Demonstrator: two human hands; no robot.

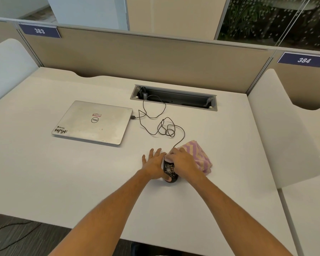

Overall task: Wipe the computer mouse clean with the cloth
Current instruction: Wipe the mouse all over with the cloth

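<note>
The black computer mouse [170, 169], speckled with pale grime, is sitting on the white bench [81, 182] between both hands. The left hand [154, 162] is lying flat with straight fingers against the mouse's left side, its thumb tucked at the near end. The right hand [183, 159] is curling over the mouse's top and far end, gripping it; the purple-and-cream striped cloth [199, 155] is lying bunched just beside that hand, and I cannot tell whether any finger is touching it.

Risks, as I judge them: the looped cable [161, 124] could be snagging or tugging at the closed laptop [92, 122] if the mouse is lifted sharply, and wiping lightly may be leaving specks behind.

Count: one mouse, one cloth, one laptop, one cable, two hands
</note>
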